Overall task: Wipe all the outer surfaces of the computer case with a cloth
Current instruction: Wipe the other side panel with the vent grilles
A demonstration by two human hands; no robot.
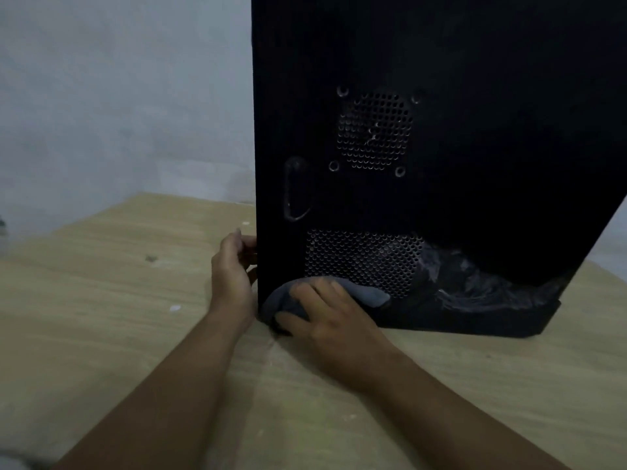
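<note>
One computer case (441,79) stands upright on the table (101,317), two vents (375,130) on its near panel; left hand (230,269) grips its left edge, right hand (327,317) clutches one cloth (369,295) against its bottom-left corner.

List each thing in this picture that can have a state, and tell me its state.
computer case: upright on the table, side panel toward the camera, dust smears low on the right.
lower vent: dusty.
cloth: grey, bunched, pressed on the case's lower left corner.
left hand: grips the case's left edge.
right hand: holds the cloth against the panel.
table: wooden, with small pale specks.
</note>
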